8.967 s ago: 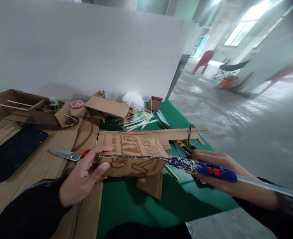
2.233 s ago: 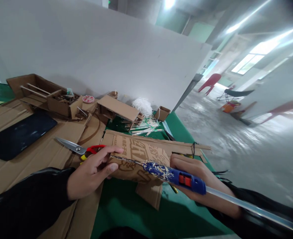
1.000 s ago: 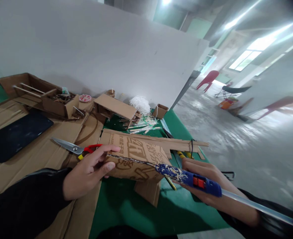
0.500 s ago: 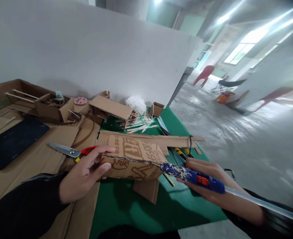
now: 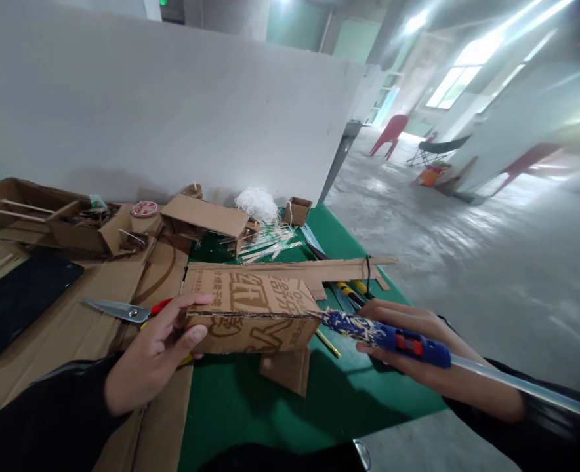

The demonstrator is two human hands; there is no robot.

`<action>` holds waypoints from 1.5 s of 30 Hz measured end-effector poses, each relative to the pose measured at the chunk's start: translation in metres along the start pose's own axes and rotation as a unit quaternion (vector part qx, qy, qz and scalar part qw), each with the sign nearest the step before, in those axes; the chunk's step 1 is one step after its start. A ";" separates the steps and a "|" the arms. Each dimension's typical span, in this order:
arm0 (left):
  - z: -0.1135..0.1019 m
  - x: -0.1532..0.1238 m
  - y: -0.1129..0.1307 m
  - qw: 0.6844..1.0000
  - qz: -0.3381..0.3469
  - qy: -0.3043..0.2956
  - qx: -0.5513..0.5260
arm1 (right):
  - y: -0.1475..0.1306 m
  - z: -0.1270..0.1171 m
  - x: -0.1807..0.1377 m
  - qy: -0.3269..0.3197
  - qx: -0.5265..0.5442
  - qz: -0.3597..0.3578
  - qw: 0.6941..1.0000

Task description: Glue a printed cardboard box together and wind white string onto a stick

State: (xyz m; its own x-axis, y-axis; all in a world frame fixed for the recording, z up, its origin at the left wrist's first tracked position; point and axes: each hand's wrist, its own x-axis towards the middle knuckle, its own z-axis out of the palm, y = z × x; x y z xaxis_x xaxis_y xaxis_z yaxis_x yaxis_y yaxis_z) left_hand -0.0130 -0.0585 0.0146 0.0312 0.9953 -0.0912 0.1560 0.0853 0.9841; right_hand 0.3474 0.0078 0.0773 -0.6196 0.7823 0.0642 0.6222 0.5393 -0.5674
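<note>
My left hand (image 5: 155,351) grips the left end of a printed brown cardboard box piece (image 5: 250,313), thumb on its side and fingers over its top. My right hand (image 5: 418,344) is closed around a blue hot glue gun (image 5: 393,334) with a clear glue stick trailing out behind it. The gun's nozzle touches the right end of the box's upper edge. A small cardboard flap (image 5: 285,368) hangs below the box over the green table mat (image 5: 250,413).
Scissors with red handles (image 5: 123,309) lie on flat cardboard sheets just left of the box. A black tablet (image 5: 14,301) lies further left. Small cardboard models (image 5: 206,219), sticks and white string (image 5: 256,203) sit at the back by a white board. The table edge drops off at the right.
The glue gun's nozzle ran leftward along the box's upper edge, then drew back right to the box's corner. My left hand keeps its hold; the view shifted slightly.
</note>
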 end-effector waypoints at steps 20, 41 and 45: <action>0.004 -0.001 0.002 0.999 -0.018 0.045 0.022 | -0.016 0.015 0.032 -0.046 0.024 -0.100 0.994; 0.010 -0.003 0.007 0.997 -0.024 0.077 0.013 | -0.009 0.015 0.030 -0.048 -0.019 -0.098 0.994; 0.010 -0.003 0.008 0.996 -0.021 0.080 0.015 | -0.009 0.015 0.030 -0.044 -0.026 -0.099 0.994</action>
State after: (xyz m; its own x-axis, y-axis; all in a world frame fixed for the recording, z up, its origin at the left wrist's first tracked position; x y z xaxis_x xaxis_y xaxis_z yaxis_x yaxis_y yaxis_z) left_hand -0.0022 -0.0613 0.0210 -0.1330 0.9856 -0.1042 0.1831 0.1278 0.9747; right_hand 0.3165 0.0221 0.0723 -0.7706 0.6299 0.0969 0.5061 0.6972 -0.5077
